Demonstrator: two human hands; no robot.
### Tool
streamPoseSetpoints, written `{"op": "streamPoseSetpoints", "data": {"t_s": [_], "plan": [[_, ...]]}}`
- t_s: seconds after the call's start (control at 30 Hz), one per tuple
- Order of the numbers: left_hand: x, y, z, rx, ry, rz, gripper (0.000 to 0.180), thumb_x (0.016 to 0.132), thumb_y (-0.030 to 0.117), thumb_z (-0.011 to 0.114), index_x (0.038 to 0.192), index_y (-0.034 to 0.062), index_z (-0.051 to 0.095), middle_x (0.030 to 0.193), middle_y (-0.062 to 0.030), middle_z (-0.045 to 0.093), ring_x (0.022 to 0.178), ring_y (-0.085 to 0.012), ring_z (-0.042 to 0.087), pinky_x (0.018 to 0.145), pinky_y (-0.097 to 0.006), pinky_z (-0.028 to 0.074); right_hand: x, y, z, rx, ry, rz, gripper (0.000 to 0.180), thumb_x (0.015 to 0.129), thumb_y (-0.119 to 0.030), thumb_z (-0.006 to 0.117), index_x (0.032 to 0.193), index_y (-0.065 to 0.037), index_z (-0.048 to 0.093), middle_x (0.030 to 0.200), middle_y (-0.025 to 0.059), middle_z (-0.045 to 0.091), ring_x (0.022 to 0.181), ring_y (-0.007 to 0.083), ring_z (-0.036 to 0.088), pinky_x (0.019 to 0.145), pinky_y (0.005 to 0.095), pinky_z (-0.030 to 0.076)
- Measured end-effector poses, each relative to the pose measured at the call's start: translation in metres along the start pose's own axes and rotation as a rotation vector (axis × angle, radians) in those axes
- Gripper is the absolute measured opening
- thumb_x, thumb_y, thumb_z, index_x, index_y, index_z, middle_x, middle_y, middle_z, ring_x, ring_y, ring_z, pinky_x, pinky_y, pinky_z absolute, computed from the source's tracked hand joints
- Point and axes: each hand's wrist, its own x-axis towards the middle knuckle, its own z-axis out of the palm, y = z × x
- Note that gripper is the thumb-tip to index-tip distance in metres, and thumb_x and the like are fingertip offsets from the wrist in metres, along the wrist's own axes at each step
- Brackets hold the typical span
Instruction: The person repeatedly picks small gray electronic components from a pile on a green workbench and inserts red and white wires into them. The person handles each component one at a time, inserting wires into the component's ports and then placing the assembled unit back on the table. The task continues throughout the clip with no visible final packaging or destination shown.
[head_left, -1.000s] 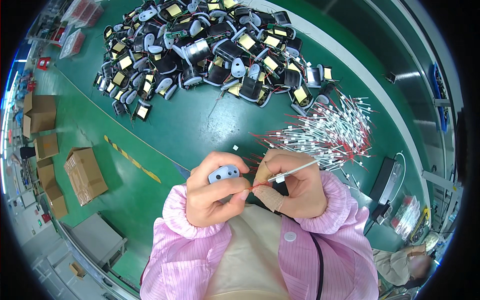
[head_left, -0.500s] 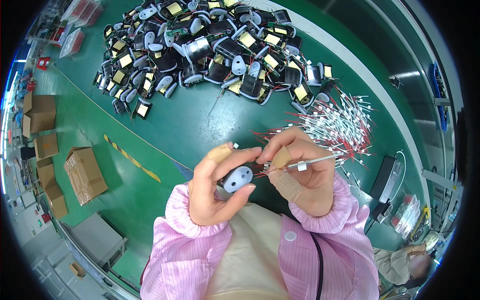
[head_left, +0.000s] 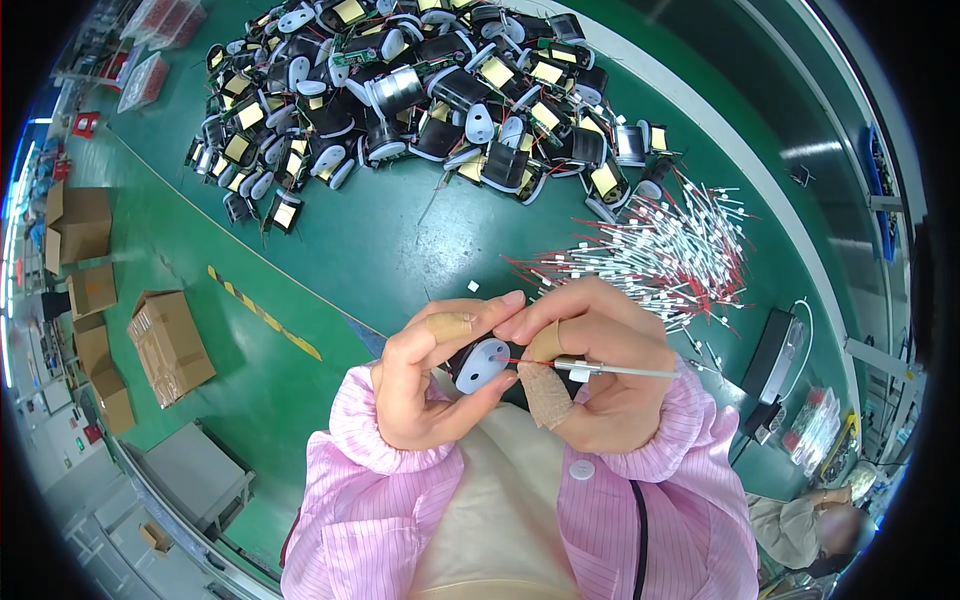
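Note:
In my left hand, between fingertips and thumb, is a black-bodied part with a pale blue-grey oval end cap that has several small holes. A bandage wraps its index finger. My right hand, with bandages on finger and thumb, is closed around a white cable with a silver cylinder and thin red wire. That wire stretches from the right thumb and finger to the face of the cap. Whether it enters a hole is too small to tell. Both index fingertips meet above the cap.
A big heap of black parts with pale caps and yellow pads covers the far green table. A pile of white cables with red wires lies to the right, beyond my right hand. A small white piece rests ahead. Cardboard boxes stand left.
My right hand has turned, bringing the cable from a slant to nearly level. The red wire now shows running to the cap, which has tilted slightly in my left hand.

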Motion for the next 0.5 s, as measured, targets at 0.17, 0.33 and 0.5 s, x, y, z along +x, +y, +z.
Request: {"op": "streamPoseSetpoints", "data": {"t_s": [0.17,0.33,0.5], "plan": [[-0.0004,0.002,-0.0037,0.005,-0.028,-0.013,0.064,0.07,-0.012,0.073,0.123,-0.0025,0.037,0.121,-0.0295,0.058,0.105,-0.0324,0.062,0.089,-0.041,0.05,0.0028,-0.0012,-0.0013,-0.018,-0.024,-0.054,0.019,0.064,0.012,0.068,0.079,0.001,0.062,0.091,0.0129,0.062,0.074,0.0208,0.064,0.063,0.0275,0.051],[0.0011,0.0027,-0.0046,0.002,-0.039,-0.011,0.065,0.071,-0.01,0.074,0.124,-0.0016,0.037,0.118,-0.0292,0.06,0.104,-0.0335,0.063,0.088,-0.041,0.05,0.0019,-0.002,-0.0023,-0.031,-0.035,-0.055,0.019,0.064,0.012,0.068,0.078,0.001,0.061,0.091,0.0131,0.062,0.073,0.0214,0.063,0.063,0.028,0.051],[-0.0009,0.0008,-0.0052,0.036,-0.028,0.017,0.067,0.07,-0.009,0.075,0.124,-0.0018,0.036,0.117,-0.0292,0.061,0.101,-0.0349,0.063,0.086,-0.041,0.051,0.0036,-0.003,-0.0026,-0.051,-0.058,-0.045,0.02,0.064,0.012,0.068,0.079,0.001,0.062,0.091,0.013,0.062,0.075,0.0217,0.064,0.065,0.0286,0.052]]}}
